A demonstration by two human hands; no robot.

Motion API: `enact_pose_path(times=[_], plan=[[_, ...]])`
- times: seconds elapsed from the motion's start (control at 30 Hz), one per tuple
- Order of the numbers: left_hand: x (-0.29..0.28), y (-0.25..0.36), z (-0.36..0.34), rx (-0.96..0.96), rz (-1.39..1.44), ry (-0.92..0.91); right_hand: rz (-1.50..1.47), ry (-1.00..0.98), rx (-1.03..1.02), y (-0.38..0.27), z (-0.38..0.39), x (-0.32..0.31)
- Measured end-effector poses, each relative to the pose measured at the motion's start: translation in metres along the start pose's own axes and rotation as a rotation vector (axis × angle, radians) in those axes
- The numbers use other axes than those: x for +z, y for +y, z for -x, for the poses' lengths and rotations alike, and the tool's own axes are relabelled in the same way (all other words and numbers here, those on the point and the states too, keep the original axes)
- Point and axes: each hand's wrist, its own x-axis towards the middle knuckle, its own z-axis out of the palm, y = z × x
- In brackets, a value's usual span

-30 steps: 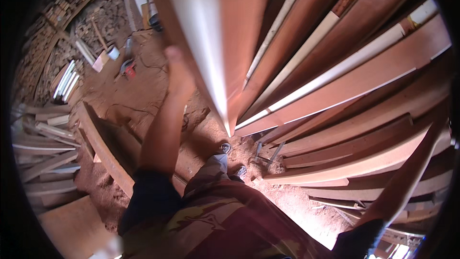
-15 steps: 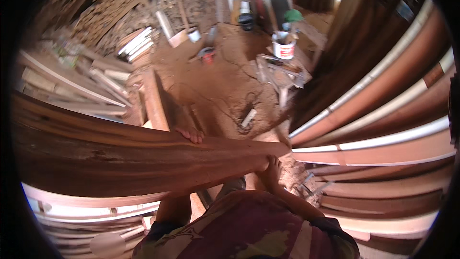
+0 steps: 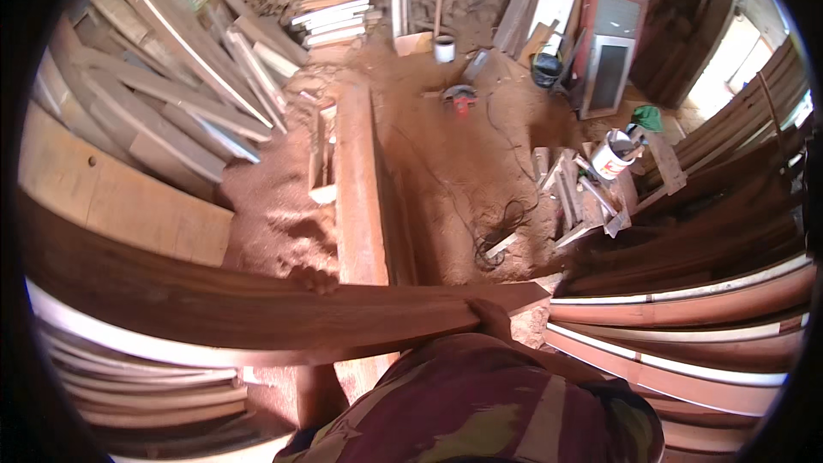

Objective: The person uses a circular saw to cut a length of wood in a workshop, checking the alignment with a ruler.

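A long, wide wooden plank (image 3: 249, 309) lies across my body from the left rim to just right of centre. My left hand (image 3: 313, 280) is wrapped over its far edge, the forearm passing beneath the board. Toward the plank's right end, my right hand (image 3: 489, 315) grips the near edge, its fingers partly hidden. Beyond and partly under the plank stands a long squared timber beam (image 3: 358, 197), running away from me.
Planks are stacked at left (image 3: 154, 124) and along the right (image 3: 729, 296). On the dusty floor are a red power tool (image 3: 461, 103) and a tangled cable (image 3: 493, 249). A white bucket (image 3: 610, 154) sits on a rough wooden stand (image 3: 570, 193); a dark bucket (image 3: 546, 70) stands farther back.
My view has turned and shifted, showing more of the beam and floor. The plank looks lower and covers less of the view. Both hands keep their hold on it.
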Motion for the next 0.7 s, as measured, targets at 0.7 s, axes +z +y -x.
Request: enact_pose_path(times=[0.7], plan=[[-0.06,-0.06,0.124,0.888,-0.217,0.824,0.458,-0.956,-0.724,-0.081,-0.412,0.005]])
